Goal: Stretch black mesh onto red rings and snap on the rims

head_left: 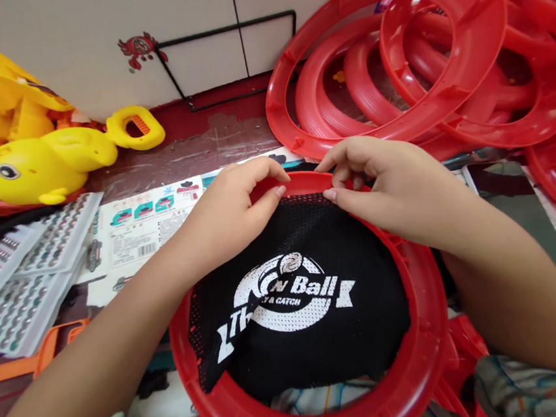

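Note:
A red plastic ring (426, 292) lies in front of me, tilted toward my body. Across its opening spreads a black mesh net (368, 331) with a white printed ball logo. The net's lower left edge hangs loose and folded, leaving a gap inside the ring. My left hand (238, 202) is at the far rim, thumb and index finger pinched at the net's top edge. Just to the right, my right hand (383, 175) has its thumb on the net's edge and its fingers curled over the rim; some fingertips are hidden.
Several red rings (290, 83) are piled at the back right. A yellow toy (33, 166) with an eye lies at the left, above clear trays (16, 306) of small round metallic pieces. Printed cardboard (132, 229) covers the table. A dark flat panel (514, 205) is at the right.

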{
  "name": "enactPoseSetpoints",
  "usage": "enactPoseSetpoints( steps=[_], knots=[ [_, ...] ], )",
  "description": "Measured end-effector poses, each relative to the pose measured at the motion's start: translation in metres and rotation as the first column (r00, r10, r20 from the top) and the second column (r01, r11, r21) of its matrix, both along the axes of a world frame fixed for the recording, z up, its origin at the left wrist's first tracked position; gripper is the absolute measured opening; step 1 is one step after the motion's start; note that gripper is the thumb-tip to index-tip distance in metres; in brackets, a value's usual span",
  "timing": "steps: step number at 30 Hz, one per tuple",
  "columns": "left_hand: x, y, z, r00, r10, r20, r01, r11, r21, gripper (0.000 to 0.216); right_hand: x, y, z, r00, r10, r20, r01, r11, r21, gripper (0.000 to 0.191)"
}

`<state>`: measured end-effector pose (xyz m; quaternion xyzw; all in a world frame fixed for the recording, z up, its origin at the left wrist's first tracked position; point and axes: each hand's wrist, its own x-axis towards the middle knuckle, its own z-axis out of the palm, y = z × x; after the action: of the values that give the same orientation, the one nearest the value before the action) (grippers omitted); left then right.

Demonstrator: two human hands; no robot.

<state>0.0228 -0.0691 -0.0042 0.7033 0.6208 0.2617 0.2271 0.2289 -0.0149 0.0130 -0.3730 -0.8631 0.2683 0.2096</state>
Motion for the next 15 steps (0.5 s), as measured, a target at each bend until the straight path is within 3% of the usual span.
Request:
enactPoseSetpoints(
  steps=[15],
  knots=[
    [0.0005,-0.0016,0.0,1.0,-0.013,-0.026,0.013,1.0,-0.002,0.017,-0.0035,0.0001,0.0015,0.992,-0.025,0.127,0.028,0.999,-0.018,0.017]
  ],
)
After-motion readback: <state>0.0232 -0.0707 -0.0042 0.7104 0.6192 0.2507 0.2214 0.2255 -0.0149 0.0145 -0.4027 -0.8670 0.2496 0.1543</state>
